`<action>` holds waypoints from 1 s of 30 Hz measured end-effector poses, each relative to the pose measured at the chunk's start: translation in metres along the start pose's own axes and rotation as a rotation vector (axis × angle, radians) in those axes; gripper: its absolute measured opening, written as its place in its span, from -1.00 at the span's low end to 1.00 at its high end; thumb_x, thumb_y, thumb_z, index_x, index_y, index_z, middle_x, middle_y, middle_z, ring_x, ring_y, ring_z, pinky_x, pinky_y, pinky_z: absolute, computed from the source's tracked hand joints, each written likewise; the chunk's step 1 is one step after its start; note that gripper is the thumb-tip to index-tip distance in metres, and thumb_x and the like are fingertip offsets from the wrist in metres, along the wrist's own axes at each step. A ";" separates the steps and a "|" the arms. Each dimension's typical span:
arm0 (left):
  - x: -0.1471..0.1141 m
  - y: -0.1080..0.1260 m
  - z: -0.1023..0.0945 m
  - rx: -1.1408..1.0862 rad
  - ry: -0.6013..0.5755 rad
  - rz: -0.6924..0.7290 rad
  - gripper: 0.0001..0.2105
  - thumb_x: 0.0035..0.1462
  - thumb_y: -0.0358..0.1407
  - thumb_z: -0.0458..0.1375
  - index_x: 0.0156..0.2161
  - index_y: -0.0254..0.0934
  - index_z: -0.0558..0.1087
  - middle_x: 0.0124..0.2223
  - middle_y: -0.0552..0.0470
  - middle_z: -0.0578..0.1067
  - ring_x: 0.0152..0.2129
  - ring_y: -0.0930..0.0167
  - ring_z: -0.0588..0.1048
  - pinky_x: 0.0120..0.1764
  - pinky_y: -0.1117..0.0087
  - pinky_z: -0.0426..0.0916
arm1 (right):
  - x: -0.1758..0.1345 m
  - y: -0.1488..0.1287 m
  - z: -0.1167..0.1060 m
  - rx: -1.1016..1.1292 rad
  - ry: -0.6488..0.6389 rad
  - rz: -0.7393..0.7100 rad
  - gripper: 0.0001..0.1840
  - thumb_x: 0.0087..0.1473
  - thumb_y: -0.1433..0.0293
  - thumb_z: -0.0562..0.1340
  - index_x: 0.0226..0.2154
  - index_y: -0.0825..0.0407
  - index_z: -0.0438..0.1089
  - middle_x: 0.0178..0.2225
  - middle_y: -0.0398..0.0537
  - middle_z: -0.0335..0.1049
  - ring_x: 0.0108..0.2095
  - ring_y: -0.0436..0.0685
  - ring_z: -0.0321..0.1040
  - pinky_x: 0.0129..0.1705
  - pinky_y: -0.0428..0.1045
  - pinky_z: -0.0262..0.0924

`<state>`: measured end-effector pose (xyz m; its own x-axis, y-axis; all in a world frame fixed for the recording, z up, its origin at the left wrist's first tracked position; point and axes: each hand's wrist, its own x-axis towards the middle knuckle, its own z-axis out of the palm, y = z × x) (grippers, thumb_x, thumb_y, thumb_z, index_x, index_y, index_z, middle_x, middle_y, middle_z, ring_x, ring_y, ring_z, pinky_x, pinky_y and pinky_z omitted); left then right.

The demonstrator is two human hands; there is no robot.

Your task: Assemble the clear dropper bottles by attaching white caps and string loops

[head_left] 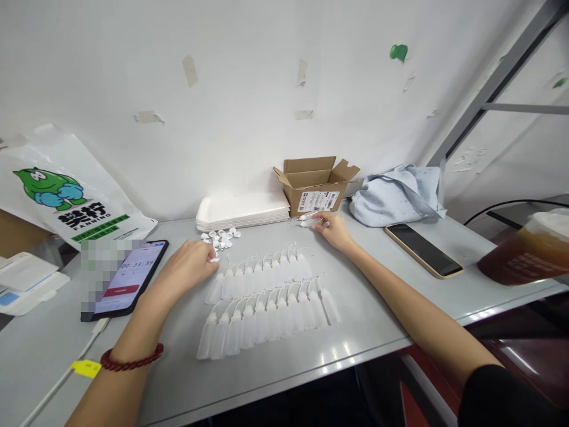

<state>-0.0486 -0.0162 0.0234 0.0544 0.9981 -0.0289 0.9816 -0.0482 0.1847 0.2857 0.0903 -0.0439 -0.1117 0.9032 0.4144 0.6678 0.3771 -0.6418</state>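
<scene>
My left hand (189,267) is closed, with a small white cap (214,260) at its fingertips, beside a loose pile of white caps (221,237). My right hand (334,230) pinches a small translucent squeeze bottle (320,223) lying in front of the cardboard box; another such bottle lies right beside it. Between my arms, more squeeze bottles with thin tethers at their necks lie in two rows, a back row (262,274) and a front row (267,320). The fingers of my left hand are partly hidden behind its back.
An open cardboard box (313,193) stands by the wall next to stacked white trays (244,212). To the right are a pale blue cloth bag (391,198), a phone (424,250) and a cup of brown drink (524,252). Leftward lie a lit phone (133,279), its cable and a printed bag (106,201).
</scene>
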 end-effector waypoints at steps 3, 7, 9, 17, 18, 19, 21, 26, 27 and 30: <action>-0.001 0.004 -0.004 0.061 0.038 0.009 -0.84 -0.07 -0.28 0.00 -0.48 -0.26 0.40 -0.36 -0.12 0.53 -0.35 0.20 0.46 -0.37 0.32 0.22 | 0.000 0.003 0.004 -0.017 0.021 -0.010 -0.80 -0.12 0.46 0.29 -0.32 0.07 0.45 -0.28 0.00 0.46 -0.42 0.08 0.31 -0.23 0.02 0.19; 0.000 0.009 -0.005 0.036 0.130 0.023 -0.80 -0.05 -0.22 0.00 -0.41 -0.27 0.41 -0.32 -0.11 0.53 -0.28 0.17 0.45 -0.31 0.30 0.24 | 0.001 0.004 0.008 -0.032 0.072 -0.018 -0.80 -0.12 0.48 0.26 -0.33 0.06 0.45 -0.29 0.01 0.42 -0.43 0.08 0.28 -0.25 0.03 0.20; 0.000 0.011 -0.004 0.017 0.167 0.028 -0.78 -0.05 -0.20 -0.01 -0.40 -0.26 0.42 -0.32 -0.10 0.52 -0.29 0.17 0.44 -0.31 0.29 0.24 | 0.001 0.004 0.008 -0.035 0.106 -0.016 -0.79 -0.11 0.50 0.22 -0.32 0.07 0.45 -0.28 0.03 0.40 -0.42 0.09 0.27 -0.24 0.04 0.20; -0.002 0.019 -0.001 -0.087 0.328 0.053 -0.77 0.01 -0.14 0.00 -0.36 -0.24 0.40 -0.36 -0.04 0.49 -0.30 0.21 0.40 -0.29 0.29 0.23 | 0.000 -0.024 -0.020 -0.006 0.054 -0.003 -0.87 -0.04 0.45 0.13 -0.43 0.09 0.39 -0.41 -0.02 0.40 -0.44 0.06 0.27 -0.27 0.00 0.18; -0.002 0.019 -0.001 -0.095 0.346 0.066 -0.77 0.02 -0.15 0.00 -0.36 -0.24 0.40 -0.36 -0.03 0.49 -0.30 0.22 0.40 -0.28 0.29 0.24 | -0.003 -0.031 -0.026 0.008 -0.016 -0.014 -0.89 -0.05 0.43 0.14 -0.47 0.08 0.39 -0.48 -0.06 0.38 -0.47 0.05 0.26 -0.33 -0.04 0.16; -0.002 0.020 0.000 -0.103 0.363 0.082 -0.78 0.03 -0.16 0.00 -0.35 -0.25 0.40 -0.37 -0.03 0.48 -0.30 0.22 0.40 -0.28 0.29 0.24 | -0.006 -0.039 -0.033 0.024 -0.102 -0.029 -0.91 -0.08 0.43 0.16 -0.53 0.08 0.37 -0.55 -0.11 0.36 -0.52 0.02 0.24 -0.41 -0.07 0.14; -0.003 0.023 0.001 -0.118 0.390 0.114 -0.79 0.03 -0.18 0.01 -0.34 -0.25 0.40 -0.38 -0.01 0.47 -0.28 0.24 0.41 -0.27 0.30 0.24 | -0.014 -0.055 -0.043 0.071 -0.462 -0.043 -0.89 -0.10 0.42 0.16 -0.57 0.08 0.37 -0.61 -0.17 0.32 -0.59 -0.04 0.16 -0.53 -0.12 0.04; -0.006 0.033 0.003 -0.152 0.406 0.123 -0.83 0.03 -0.23 0.04 -0.34 -0.24 0.41 -0.38 0.01 0.45 -0.27 0.25 0.41 -0.28 0.31 0.25 | -0.030 -0.084 -0.046 -0.004 -0.822 -0.082 -0.72 -0.07 0.39 0.13 -0.72 0.07 0.14 -0.70 -0.27 -0.01 -0.64 -0.11 -0.15 -0.62 -0.11 -0.22; -0.007 0.035 0.004 -0.165 0.398 0.124 -0.84 0.03 -0.23 0.05 -0.34 -0.24 0.42 -0.38 0.02 0.45 -0.28 0.26 0.41 -0.28 0.32 0.26 | -0.031 -0.086 -0.044 -0.016 -0.831 -0.092 -0.69 -0.06 0.38 0.13 -0.73 0.06 0.10 -0.70 -0.28 -0.06 -0.64 -0.11 -0.18 -0.61 -0.10 -0.24; -0.009 0.040 0.005 -0.209 0.371 0.137 -0.84 0.04 -0.24 0.05 -0.32 -0.24 0.42 -0.38 0.03 0.45 -0.30 0.28 0.41 -0.28 0.32 0.25 | -0.033 -0.086 -0.037 -0.055 -0.837 -0.100 -0.65 -0.06 0.37 0.14 -0.75 0.05 0.03 -0.70 -0.28 -0.10 -0.63 -0.11 -0.18 -0.60 -0.09 -0.23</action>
<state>-0.0089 -0.0272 0.0265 0.0743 0.9311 0.3571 0.9100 -0.2098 0.3577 0.2590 0.0204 0.0219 -0.6661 0.7283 -0.1608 0.6581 0.4724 -0.5862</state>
